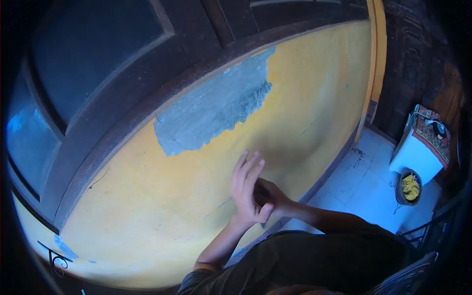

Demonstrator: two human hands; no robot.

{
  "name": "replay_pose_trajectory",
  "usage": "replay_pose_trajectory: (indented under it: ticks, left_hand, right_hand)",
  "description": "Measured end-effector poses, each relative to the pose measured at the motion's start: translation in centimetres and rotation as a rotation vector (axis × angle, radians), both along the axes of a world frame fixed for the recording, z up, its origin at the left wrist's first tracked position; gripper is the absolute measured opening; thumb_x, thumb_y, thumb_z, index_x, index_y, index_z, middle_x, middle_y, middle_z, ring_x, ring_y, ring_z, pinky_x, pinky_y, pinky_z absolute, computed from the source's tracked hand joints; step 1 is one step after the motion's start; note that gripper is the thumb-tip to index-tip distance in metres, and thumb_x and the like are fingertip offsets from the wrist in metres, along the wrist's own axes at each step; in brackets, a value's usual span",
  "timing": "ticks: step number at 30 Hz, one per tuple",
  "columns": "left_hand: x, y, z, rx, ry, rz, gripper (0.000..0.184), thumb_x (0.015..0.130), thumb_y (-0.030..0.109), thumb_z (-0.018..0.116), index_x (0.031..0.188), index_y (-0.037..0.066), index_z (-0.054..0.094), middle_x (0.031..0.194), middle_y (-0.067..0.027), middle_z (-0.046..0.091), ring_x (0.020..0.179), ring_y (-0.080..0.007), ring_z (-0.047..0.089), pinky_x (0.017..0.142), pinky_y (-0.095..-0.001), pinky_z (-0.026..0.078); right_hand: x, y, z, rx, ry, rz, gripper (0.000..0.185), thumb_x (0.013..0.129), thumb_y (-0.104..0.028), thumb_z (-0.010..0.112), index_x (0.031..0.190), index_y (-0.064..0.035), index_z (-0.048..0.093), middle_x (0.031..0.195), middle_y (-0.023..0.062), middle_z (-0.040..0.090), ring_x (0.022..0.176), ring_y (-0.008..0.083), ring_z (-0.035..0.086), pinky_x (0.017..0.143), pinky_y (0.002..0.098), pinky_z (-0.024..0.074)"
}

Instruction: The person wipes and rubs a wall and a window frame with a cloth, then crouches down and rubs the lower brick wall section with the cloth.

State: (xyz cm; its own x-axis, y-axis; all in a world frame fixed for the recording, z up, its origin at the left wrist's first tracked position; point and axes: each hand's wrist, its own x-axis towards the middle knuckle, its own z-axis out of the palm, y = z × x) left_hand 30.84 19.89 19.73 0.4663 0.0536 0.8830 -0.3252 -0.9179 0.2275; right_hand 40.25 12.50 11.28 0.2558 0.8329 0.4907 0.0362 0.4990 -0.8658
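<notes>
Yellow wall (191,196) backs a pair held close: left hand (243,184), fingers extended, and right hand (276,197), half hidden behind it, grip unclear. Beyond, one large grey patch (206,115) meets one wooden window frame (194,51); far right, one basket (401,194) stands near one cloth-topped white stand (420,155).

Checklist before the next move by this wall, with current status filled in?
1. Left hand fingers extended: ok.
2. Right hand free: cannot tell; the left hand partly hides it.
3. Hands apart: cannot tell; they overlap in view.
4. Gray patch on the yellow wall in plain sight: ok; neither hand covers it.
5. Floor clean: not ok; dark crumbs near the wall.
</notes>
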Motion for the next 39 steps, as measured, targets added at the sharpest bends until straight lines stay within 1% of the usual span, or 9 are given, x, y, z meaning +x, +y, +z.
replay_pose_trajectory:
  ticks: [3, 7, 10, 14, 15, 17, 23, 28, 39]
  left_hand:
    - [1.6, 0.5, 0.1, 0.036, 0.134, -0.150, 0.071, 0.098, 0.054, 0.059, 0.148, 0.002, 0.054, 0.148, -0.0229, 0.058, 0.142, -0.0477, 0.049, 0.117, -0.0583, 0.038]
    - [3.8, -0.6, -8.8, 0.223, 0.428, -0.091, 0.077, 0.102, 0.061, 0.053, 0.152, 0.002, 0.050, 0.149, -0.0226, 0.056, 0.140, -0.0391, 0.053, 0.117, -0.0532, 0.040]
    - [4.0, -2.9, -14.4, -0.757, 0.650, -0.385, 0.077, 0.105, 0.062, 0.048, 0.155, 0.004, 0.045, 0.150, -0.0178, 0.056, 0.140, -0.0341, 0.054, 0.118, -0.0507, 0.041]
    - [6.4, -1.9, -15.6, -1.722, 0.661, -0.628, 0.077, 0.107, 0.063, 0.039, 0.158, 0.006, 0.042, 0.153, -0.0152, 0.054, 0.139, -0.0312, 0.054, 0.119, -0.0468, 0.039]
    - [7.1, -1.7, -15.7, -1.706, 0.676, -0.658, 0.077, 0.107, 0.064, 0.040, 0.158, 0.006, 0.043, 0.154, -0.0156, 0.053, 0.139, -0.0312, 0.053, 0.119, -0.0471, 0.038]
    - [8.5, -0.7, -16.3, -1.667, 0.704, -0.719, 0.079, 0.106, 0.065, 0.040, 0.157, 0.006, 0.044, 0.156, -0.0164, 0.052, 0.140, -0.0313, 0.053, 0.119, -0.0475, 0.038]
    - [-0.9, -0.5, -6.2, -0.682, 0.295, -0.331, 0.040, 0.103, 0.027, 0.060, 0.133, 0.001, 0.064, 0.132, -0.0187, 0.068, 0.120, -0.0360, 0.065, 0.105, -0.0483, 0.050]
    - [-12.1, 4.5, -5.9, 0.027, 0.001, 0.498, 0.023, 0.085, 0.016, 0.067, 0.107, 0.007, 0.067, 0.105, -0.0127, 0.071, 0.103, -0.0355, 0.066, 0.092, -0.0480, 0.050]
    - [-18.4, 6.8, -5.7, 0.327, -0.316, 0.955, 0.051, 0.102, 0.043, 0.051, 0.124, -0.003, 0.060, 0.129, -0.0230, 0.060, 0.127, -0.0439, 0.052, 0.107, -0.0592, 0.041]
  right_hand:
    - [3.3, -0.9, -5.9, -0.146, -0.062, 0.000, 0.036, 0.102, -0.030, 0.065, 0.124, -0.0021, 0.060, 0.114, 0.0103, 0.068, 0.109, 0.0194, 0.066, 0.094, 0.0364, 0.0528]
    - [4.4, -5.1, -3.6, -0.268, 0.712, -0.092, 0.033, 0.104, -0.031, 0.062, 0.121, -0.0027, 0.060, 0.107, 0.0075, 0.069, 0.100, 0.0178, 0.068, 0.087, 0.0347, 0.0557]
    - [9.2, -7.1, -3.3, -0.108, 1.069, -0.328, 0.028, 0.104, -0.025, 0.061, 0.121, -0.0023, 0.060, 0.107, 0.0076, 0.068, 0.092, 0.0181, 0.069, 0.083, 0.0347, 0.0565]
    - [6.6, -7.8, -5.4, 0.140, -0.272, -0.916, 0.017, 0.096, -0.008, 0.066, 0.112, -0.0027, 0.062, 0.100, 0.0110, 0.067, 0.082, 0.0254, 0.070, 0.078, 0.0402, 0.0570]
    - [6.6, -8.3, -4.7, 0.213, -0.808, -0.841, 0.019, 0.091, -0.005, 0.069, 0.108, -0.0034, 0.063, 0.098, 0.0170, 0.065, 0.088, 0.0351, 0.069, 0.080, 0.0445, 0.0562]
    - [6.7, -8.2, -8.8, 0.026, -0.898, -0.764, 0.023, 0.088, -0.005, 0.071, 0.110, -0.0028, 0.065, 0.099, 0.0215, 0.064, 0.095, 0.0432, 0.066, 0.084, 0.0478, 0.0551]
    - [14.3, -13.1, -19.5, -0.474, 0.140, -1.038, 0.029, 0.099, -0.013, 0.071, 0.124, 0.0003, 0.064, 0.115, 0.0117, 0.071, 0.105, 0.0228, 0.068, 0.095, 0.0387, 0.0557]
    - [14.3, -15.0, -13.2, -0.340, 0.870, -0.579, 0.023, 0.099, -0.010, 0.070, 0.121, -0.0076, 0.067, 0.110, 0.0081, 0.071, 0.101, 0.0225, 0.070, 0.088, 0.0369, 0.0589]
    - [24.9, -8.2, 3.9, 0.311, 0.360, -1.160, 0.047, 0.107, -0.022, 0.065, 0.147, -0.0004, 0.052, 0.146, 0.0134, 0.057, 0.131, 0.0225, 0.056, 0.109, 0.0370, 0.0456]
